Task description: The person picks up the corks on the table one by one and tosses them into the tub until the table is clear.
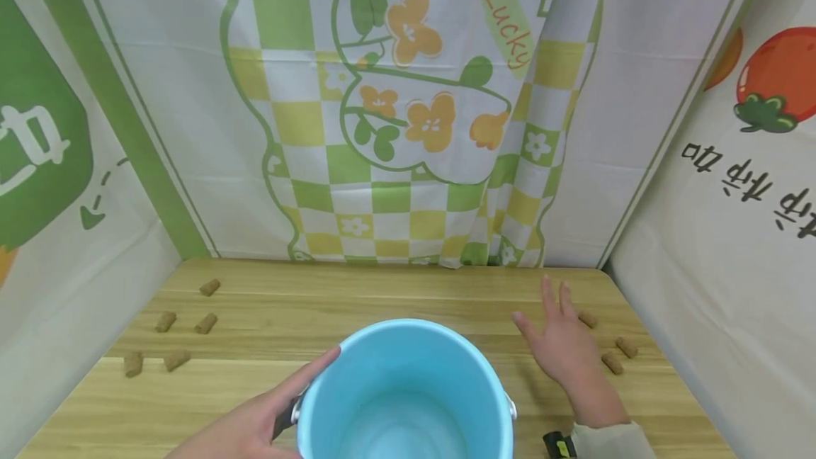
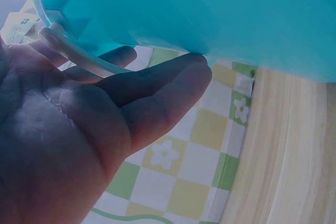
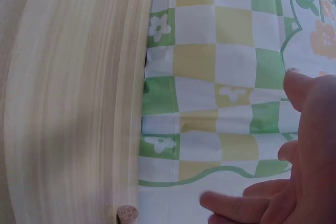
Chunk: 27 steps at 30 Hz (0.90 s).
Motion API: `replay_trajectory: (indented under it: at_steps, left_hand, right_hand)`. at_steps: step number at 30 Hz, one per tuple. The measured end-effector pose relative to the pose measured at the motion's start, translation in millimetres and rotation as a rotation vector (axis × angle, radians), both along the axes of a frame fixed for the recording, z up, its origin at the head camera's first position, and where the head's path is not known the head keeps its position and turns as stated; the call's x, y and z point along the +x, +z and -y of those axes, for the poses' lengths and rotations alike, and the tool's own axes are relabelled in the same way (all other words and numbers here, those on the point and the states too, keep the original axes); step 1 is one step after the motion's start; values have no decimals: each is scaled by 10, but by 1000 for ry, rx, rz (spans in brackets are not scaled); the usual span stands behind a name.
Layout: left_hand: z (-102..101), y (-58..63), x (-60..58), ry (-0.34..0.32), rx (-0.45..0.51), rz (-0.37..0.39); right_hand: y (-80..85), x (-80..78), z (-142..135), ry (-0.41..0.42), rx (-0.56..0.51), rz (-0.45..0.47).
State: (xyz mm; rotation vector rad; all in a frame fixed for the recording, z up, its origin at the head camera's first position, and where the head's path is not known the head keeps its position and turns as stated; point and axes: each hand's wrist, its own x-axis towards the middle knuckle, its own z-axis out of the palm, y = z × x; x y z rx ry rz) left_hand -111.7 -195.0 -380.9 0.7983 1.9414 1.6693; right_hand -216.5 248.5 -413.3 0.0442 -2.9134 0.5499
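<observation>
A light blue bucket (image 1: 408, 438) stands at the front middle, its mouth toward the head camera and its inner floor visible. My left hand (image 1: 255, 420) lies along the bucket's left side, with a fingertip at the rim. In the left wrist view its fingers (image 2: 163, 100) stretch out beside the blue wall, and the white handle (image 2: 79, 56) crosses near them. My right hand (image 1: 566, 346) hovers over the right of the table with fingers spread, holding nothing. Beside it lie three small brown corks (image 1: 613, 363); one cork (image 3: 127, 214) shows at the bottom of the right wrist view.
Several more corks (image 1: 205, 324) lie scattered on the left of the wooden table (image 1: 287, 303). A checkered, flower-printed cloth (image 1: 395, 204) hangs behind the back edge. Printed cloth walls close in both sides, with a tomato picture (image 1: 780, 76) on the right one.
</observation>
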Motion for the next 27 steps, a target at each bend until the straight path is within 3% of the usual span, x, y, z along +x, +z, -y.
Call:
replay_trajectory:
  at_steps: [5,10,13,20,27]
  left_hand:
    - [13,-32,-23,-30,17,-40]
    - [9,-26,-10,-16,20,-30]
    - [2,1,19,7,28,35]
    - [-19,27,38,-4,46,95]
    - [-32,55,58,16,65,250]
  right_hand:
    - [15,32,-39,-4,-57,-15]
    - [30,55,-92,-9,-66,-31]
    - [29,61,-133,-12,-83,-27]
    - [8,65,-225,-47,-135,-10]
    - [2,60,-308,-81,-155,32]
